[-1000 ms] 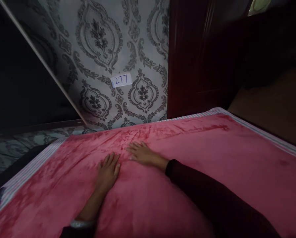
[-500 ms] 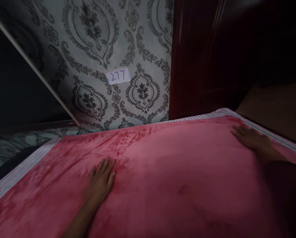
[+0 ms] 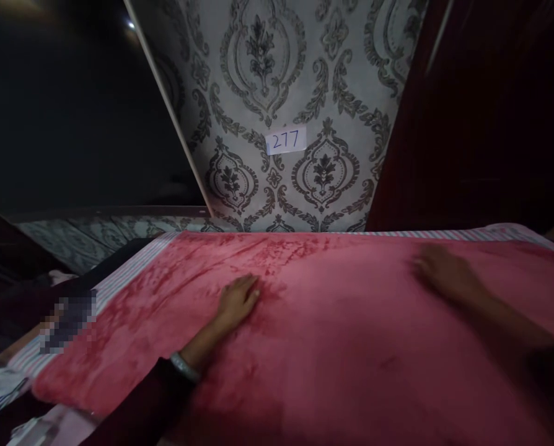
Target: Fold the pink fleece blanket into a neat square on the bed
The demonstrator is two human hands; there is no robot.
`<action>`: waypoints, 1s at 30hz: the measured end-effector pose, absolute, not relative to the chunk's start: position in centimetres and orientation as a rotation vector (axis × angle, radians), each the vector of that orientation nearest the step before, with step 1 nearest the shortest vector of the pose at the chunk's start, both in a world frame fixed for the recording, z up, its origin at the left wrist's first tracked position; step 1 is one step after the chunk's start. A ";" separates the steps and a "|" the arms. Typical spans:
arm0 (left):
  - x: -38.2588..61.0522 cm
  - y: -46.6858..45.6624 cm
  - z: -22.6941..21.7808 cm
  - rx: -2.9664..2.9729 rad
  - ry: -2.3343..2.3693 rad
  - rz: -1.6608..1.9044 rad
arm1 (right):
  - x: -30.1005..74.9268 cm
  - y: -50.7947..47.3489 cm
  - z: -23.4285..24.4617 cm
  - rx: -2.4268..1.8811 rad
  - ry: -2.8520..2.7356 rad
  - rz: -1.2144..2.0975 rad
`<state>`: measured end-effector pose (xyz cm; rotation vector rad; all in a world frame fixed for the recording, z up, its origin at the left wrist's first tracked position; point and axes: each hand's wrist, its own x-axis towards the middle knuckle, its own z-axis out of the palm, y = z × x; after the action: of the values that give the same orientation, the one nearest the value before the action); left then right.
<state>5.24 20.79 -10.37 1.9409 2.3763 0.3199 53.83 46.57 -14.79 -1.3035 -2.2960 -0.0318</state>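
Plainly, the fingers [image 3: 241, 286] of the person's left hand [image 3: 234, 303] are extended and hold nothing, lying on the pink plush blanket [image 3: 342, 310]. I can't tell how the blurred right hand [image 3: 439, 267] sets its fingers, or whether it touches that blanket; it's over the far right part. A pale, shiny bracelet [image 3: 184, 367] circles the left wrist. Striped pale cloth [image 3: 131, 269] edges the blanket, and beyond stands a grey damask-patterned wall [image 3: 263, 93] bearing a white paper label [image 3: 286, 141] marked 277.
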 end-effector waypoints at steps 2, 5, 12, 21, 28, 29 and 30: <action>4.0 22.3 -9.3 1.920 2.414 0.404 | 43.4 43.9 -13.4 -1.155 -2.480 0.061; 2.6 24.7 -8.8 1.826 2.576 0.378 | 29.3 38.4 -12.0 -0.774 -2.756 0.137; 1.2 26.3 -10.9 1.752 2.716 -0.014 | 15.9 35.6 -12.2 -0.585 -2.867 0.156; 1.0 26.8 -10.7 1.741 2.724 -0.124 | 35.8 53.0 -13.9 -1.433 -2.682 0.052; -0.8 27.5 -12.0 1.820 2.747 -0.116 | 61.1 54.5 -13.8 -2.194 -2.054 0.084; -1.3 27.8 -12.4 1.835 2.738 -0.109 | 63.7 53.7 -13.6 -2.247 -1.979 0.100; -1.8 28.0 -12.7 1.860 2.717 -0.094 | 66.0 52.8 -13.4 -2.287 -1.906 0.118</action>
<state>-1.80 28.02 -12.71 1.8599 2.7166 -0.0937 65.96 52.79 -13.40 -2.2875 -1.9064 0.1183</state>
